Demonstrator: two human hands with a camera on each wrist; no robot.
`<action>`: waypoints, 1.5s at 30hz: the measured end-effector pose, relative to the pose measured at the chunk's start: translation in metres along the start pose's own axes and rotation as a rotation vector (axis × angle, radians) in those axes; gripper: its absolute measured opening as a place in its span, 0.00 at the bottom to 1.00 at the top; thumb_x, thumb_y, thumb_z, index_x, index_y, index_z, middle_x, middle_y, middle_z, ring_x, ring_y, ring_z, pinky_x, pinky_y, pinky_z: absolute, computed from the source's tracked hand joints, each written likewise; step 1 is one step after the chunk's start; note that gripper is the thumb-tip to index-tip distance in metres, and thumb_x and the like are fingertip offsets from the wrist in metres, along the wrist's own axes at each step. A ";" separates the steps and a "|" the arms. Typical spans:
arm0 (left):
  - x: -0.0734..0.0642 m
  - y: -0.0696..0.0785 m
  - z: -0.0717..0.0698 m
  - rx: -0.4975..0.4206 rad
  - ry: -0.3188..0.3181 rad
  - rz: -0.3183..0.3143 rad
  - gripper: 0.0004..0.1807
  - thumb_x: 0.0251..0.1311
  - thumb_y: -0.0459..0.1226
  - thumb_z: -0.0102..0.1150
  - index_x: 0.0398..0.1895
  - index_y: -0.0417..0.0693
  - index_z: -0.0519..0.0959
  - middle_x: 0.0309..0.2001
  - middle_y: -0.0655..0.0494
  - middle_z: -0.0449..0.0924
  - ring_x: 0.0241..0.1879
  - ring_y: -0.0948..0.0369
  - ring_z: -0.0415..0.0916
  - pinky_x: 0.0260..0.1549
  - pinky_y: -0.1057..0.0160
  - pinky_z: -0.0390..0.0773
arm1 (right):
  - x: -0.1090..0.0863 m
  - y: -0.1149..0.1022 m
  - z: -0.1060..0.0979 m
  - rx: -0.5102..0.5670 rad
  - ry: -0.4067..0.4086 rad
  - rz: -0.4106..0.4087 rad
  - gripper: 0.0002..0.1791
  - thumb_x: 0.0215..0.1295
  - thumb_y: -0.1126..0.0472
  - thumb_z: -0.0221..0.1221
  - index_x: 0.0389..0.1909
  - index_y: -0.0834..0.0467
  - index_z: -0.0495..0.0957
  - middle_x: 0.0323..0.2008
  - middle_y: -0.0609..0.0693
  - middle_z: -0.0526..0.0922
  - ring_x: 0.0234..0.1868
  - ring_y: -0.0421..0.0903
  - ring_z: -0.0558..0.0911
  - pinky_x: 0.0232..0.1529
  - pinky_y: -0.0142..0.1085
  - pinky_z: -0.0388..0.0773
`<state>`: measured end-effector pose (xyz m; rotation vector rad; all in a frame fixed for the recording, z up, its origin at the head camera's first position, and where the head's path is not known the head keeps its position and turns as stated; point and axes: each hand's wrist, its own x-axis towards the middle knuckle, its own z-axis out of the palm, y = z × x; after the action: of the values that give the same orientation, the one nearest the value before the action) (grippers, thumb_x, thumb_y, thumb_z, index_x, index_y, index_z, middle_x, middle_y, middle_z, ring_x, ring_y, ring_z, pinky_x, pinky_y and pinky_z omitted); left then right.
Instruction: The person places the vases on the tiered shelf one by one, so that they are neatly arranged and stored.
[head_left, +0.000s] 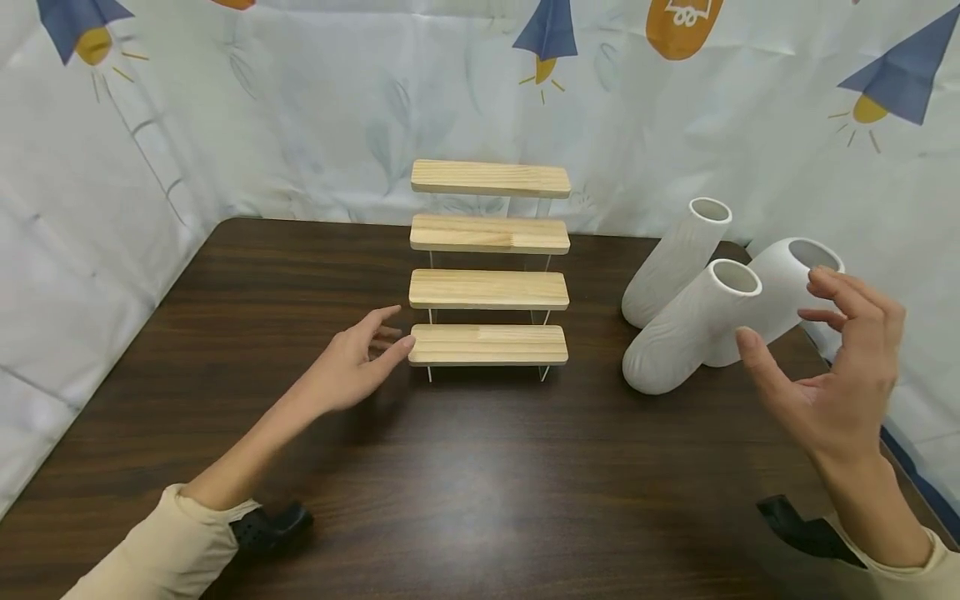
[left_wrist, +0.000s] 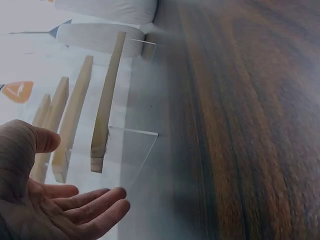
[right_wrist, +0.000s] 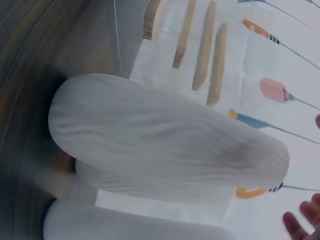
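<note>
A stepped display stand [head_left: 487,343] has several pale wooden boards on thin clear supports. At the left end of its lowest board is my left hand [head_left: 352,367], fingers relaxed and holding nothing; whether the thumb touches the board I cannot tell. The left wrist view shows the same hand [left_wrist: 70,205] beside the board ends. Three ribbed white vases stand on the right: a slim back one [head_left: 675,267], a front one [head_left: 678,337] and a wider one [head_left: 776,283]. My right hand [head_left: 847,367] is spread in a loose curve near the wider vase, with nothing in its grasp.
Everything stands on a dark wood-grain table [head_left: 480,475]. White printed cloth [head_left: 315,108] hangs behind and along the sides. The vases are close to the table's right edge, and the stand is near the back edge.
</note>
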<state>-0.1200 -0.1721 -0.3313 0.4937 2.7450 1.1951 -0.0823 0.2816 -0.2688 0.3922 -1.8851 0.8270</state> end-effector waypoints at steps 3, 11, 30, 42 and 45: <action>0.005 -0.004 -0.001 -0.098 -0.044 -0.064 0.37 0.79 0.50 0.47 0.79 0.35 0.54 0.61 0.33 0.77 0.58 0.40 0.80 0.55 0.41 0.80 | -0.001 0.014 -0.004 0.028 -0.119 0.092 0.43 0.55 0.45 0.73 0.64 0.68 0.73 0.64 0.44 0.71 0.63 0.43 0.71 0.56 0.21 0.72; 0.012 -0.009 0.002 -0.330 -0.113 -0.194 0.38 0.78 0.51 0.48 0.78 0.35 0.56 0.61 0.33 0.78 0.56 0.45 0.82 0.53 0.52 0.84 | -0.006 0.034 -0.002 0.121 -0.351 0.387 0.49 0.48 0.77 0.72 0.74 0.57 0.64 0.66 0.46 0.69 0.62 0.41 0.72 0.52 0.18 0.74; 0.017 -0.018 0.014 -0.734 -0.204 -0.297 0.38 0.76 0.39 0.55 0.78 0.29 0.50 0.55 0.33 0.79 0.46 0.55 0.86 0.51 0.59 0.85 | -0.015 0.045 0.012 0.157 -0.624 0.465 0.57 0.50 0.73 0.75 0.77 0.46 0.55 0.65 0.43 0.68 0.61 0.38 0.71 0.51 0.19 0.71; 0.017 -0.023 0.011 -0.826 -0.217 -0.330 0.36 0.75 0.38 0.56 0.76 0.31 0.54 0.48 0.43 0.83 0.42 0.58 0.87 0.50 0.59 0.85 | -0.018 0.050 0.011 0.078 -0.678 0.467 0.46 0.56 0.67 0.75 0.73 0.49 0.63 0.60 0.42 0.71 0.55 0.33 0.74 0.49 0.15 0.72; 0.017 -0.022 0.012 -0.836 -0.221 -0.337 0.36 0.75 0.38 0.56 0.76 0.31 0.53 0.47 0.43 0.83 0.42 0.59 0.87 0.49 0.59 0.86 | -0.020 0.052 0.011 0.038 -0.680 0.484 0.41 0.59 0.64 0.74 0.71 0.50 0.65 0.59 0.41 0.71 0.54 0.30 0.74 0.47 0.16 0.72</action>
<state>-0.1391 -0.1721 -0.3549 0.0507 1.8019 1.8552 -0.1115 0.3093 -0.3086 0.2551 -2.6627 1.1443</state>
